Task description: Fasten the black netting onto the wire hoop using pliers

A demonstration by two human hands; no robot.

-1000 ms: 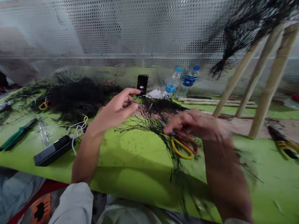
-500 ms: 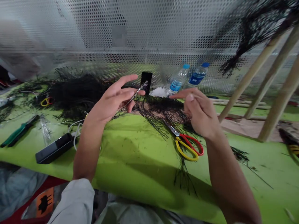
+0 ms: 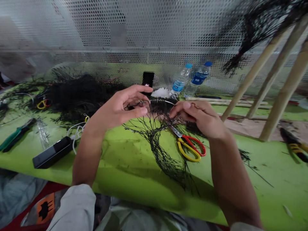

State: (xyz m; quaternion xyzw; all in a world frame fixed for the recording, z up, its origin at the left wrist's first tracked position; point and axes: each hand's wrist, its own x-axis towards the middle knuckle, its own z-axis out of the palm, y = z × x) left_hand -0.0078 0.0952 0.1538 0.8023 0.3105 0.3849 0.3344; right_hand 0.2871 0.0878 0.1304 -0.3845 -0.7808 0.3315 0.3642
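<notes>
While the left hand (image 3: 120,107) pinches one end of a thin wire (image 3: 161,100), the right hand (image 3: 197,117) pinches the other end, with black feathery strands (image 3: 163,150) hanging below both. Keeping both pinches tight and the wire level looks best. Scissors (image 3: 190,147) lie just under the right hand on the green table (image 3: 125,160), where strands could snag.

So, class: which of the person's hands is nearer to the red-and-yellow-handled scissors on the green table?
The right hand. It hovers just above and behind the red-and-yellow-handled scissors, while the left hand is farther off to their left.
</notes>
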